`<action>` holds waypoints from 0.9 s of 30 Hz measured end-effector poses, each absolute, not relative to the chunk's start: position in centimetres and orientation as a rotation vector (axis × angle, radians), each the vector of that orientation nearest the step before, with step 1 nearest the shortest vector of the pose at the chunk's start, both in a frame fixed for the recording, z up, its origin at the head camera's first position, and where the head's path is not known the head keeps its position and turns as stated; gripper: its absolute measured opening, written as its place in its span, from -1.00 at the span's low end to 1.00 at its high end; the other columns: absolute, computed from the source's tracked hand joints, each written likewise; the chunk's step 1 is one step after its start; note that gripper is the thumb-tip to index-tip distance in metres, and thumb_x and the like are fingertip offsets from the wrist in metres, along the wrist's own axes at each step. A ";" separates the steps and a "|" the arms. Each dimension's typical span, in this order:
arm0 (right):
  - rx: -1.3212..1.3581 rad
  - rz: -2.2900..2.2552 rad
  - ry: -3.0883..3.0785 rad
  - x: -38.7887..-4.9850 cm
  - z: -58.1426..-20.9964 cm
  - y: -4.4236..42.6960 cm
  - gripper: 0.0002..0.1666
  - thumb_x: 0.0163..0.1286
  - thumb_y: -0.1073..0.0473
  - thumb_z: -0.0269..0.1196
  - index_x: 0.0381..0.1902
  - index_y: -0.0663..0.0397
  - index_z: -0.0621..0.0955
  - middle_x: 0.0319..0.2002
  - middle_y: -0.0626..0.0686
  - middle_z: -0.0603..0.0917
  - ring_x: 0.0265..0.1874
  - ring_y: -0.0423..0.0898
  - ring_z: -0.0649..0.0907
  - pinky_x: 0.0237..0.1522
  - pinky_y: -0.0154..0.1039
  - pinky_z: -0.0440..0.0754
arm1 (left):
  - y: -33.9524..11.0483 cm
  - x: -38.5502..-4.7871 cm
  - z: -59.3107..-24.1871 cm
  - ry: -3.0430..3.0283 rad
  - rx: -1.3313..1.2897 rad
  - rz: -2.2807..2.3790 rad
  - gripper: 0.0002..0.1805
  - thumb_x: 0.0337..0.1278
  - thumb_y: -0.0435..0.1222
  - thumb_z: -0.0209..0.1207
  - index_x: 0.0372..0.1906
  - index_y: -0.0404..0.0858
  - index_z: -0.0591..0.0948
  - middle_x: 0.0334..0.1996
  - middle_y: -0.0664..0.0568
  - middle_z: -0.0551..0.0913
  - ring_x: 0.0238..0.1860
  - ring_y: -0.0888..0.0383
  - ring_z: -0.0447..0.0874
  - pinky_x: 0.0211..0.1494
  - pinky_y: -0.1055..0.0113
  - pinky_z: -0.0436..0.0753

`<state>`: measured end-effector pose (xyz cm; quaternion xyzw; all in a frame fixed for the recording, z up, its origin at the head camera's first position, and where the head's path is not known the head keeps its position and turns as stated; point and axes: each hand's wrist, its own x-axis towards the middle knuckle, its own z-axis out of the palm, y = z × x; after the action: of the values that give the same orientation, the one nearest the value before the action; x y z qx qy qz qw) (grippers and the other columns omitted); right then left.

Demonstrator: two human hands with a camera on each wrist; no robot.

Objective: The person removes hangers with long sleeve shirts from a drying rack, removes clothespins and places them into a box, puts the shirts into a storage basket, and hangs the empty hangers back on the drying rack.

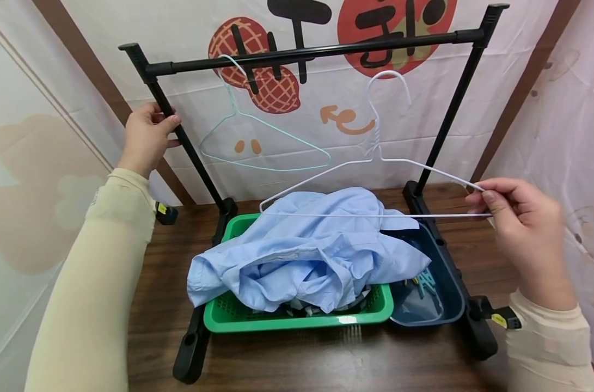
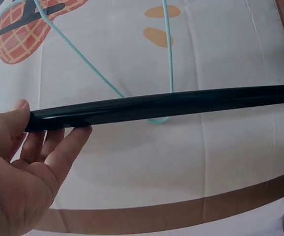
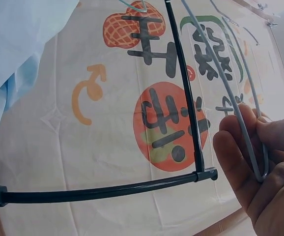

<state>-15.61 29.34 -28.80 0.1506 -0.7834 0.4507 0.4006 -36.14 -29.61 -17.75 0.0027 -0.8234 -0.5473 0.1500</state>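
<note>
My left hand [image 1: 147,133] grips the left post [image 2: 147,105] of a black clothes rack [image 1: 326,51], thumb on one side and fingers on the other. With my right hand [image 1: 527,228] I pinch one end of a white wire hanger [image 1: 424,216], held in front of the rack with its hook up. In the right wrist view that corner of the hanger lies between thumb and fingers. A mint-green hanger [image 1: 272,170] hangs from the rack's top bar near its left end. Below the white hanger, a crumpled light-blue shirt [image 1: 316,234] lies heaped over a green basket [image 1: 297,325].
A dark blue basin [image 1: 453,305] with several teal clothes pegs [image 1: 426,280] stands to the right of the basket. Black-and-white cloth [image 1: 321,310] shows under the shirt. The rack's feet [image 1: 191,348] rest on a brown wooden surface [image 1: 306,365], and a printed curtain [image 1: 174,22] hangs behind.
</note>
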 end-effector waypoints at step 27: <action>0.150 1.195 -1.806 -18.8 -25.8 31.5 -0.78 0.53 0.31 0.18 -0.05 0.31 0.72 -0.35 -0.29 0.76 -0.51 -0.38 0.70 -0.31 -0.58 0.64 | -29.9 -36.2 -17.6 -2.458 -0.044 -1.514 -0.52 0.37 -0.09 0.22 0.24 -0.24 0.47 -0.09 0.10 0.56 0.01 0.19 0.67 -0.16 0.41 0.73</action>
<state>-18.76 31.48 -25.78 0.0612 -0.7359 0.4868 0.4666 -36.17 -29.89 -17.64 -0.0150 -0.8445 -0.5202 0.1266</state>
